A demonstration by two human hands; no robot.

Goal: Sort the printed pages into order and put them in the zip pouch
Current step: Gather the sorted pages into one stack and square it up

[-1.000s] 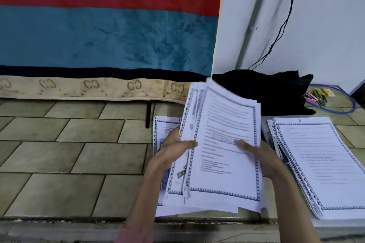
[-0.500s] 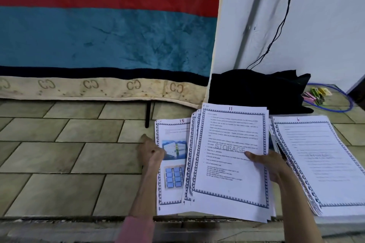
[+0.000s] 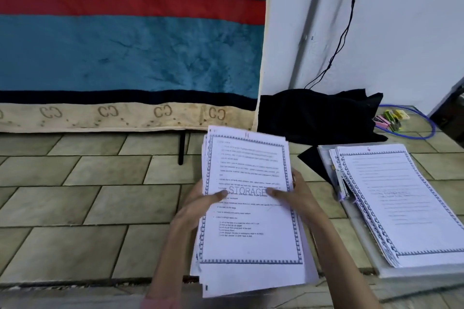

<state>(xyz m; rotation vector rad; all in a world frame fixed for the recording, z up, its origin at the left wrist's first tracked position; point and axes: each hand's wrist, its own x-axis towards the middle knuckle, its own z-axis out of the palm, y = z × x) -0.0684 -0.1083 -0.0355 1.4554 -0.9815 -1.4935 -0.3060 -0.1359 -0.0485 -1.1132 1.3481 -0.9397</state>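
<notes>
I hold a stack of printed pages with blue patterned borders above the tiled floor; the top sheet is numbered 11 and reads STORAGE. My left hand grips the stack's left edge, thumb on top. My right hand grips the right edge, thumb on the top sheet. A second pile of pages, top sheet numbered 6, lies to the right on a clear zip pouch flat on the floor.
A black cloth lies beyond the piles against the white wall. Coloured clips and a blue cord loop sit at the far right. A teal and red blanket hangs on the left, and a black cable runs down the wall.
My left hand has come off the floor page numbered 15 and taken the stack's left edge. That page is no longer visible. The stack has shifted left, away from the right pile.
</notes>
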